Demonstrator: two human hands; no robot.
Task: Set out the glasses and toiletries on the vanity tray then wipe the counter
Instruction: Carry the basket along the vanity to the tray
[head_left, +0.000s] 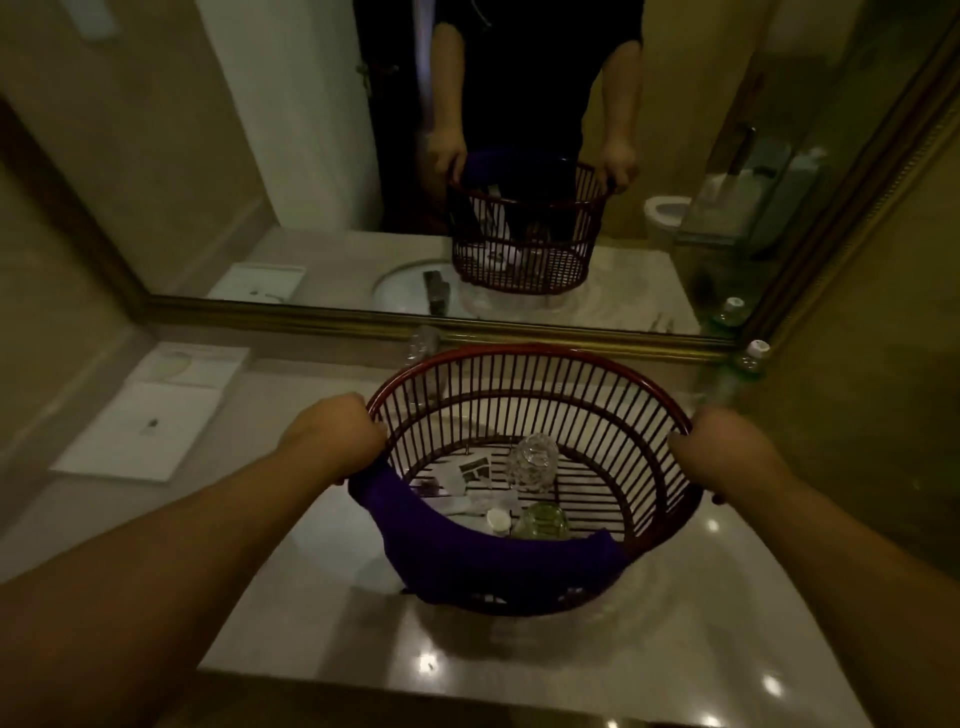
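A dark red slatted basket (530, 364) is held over the marble counter (291, 582). My left hand (337, 431) grips its left rim and my right hand (727, 447) grips its right rim. A purple cloth (467, 551) hangs over the near rim. Inside lie two clear glasses, one cut-glass (532, 462) and one greenish (543, 522), plus small toiletry packets (467, 475) and a white cap (500, 519). A white vanity tray (150, 431) lies on the counter at the left.
A gold-framed mirror (415, 317) runs along the back and reflects me and the basket. A water bottle (750, 358) stands at the back right corner, another (421, 343) behind the basket. The counter's front edge is near the bottom.
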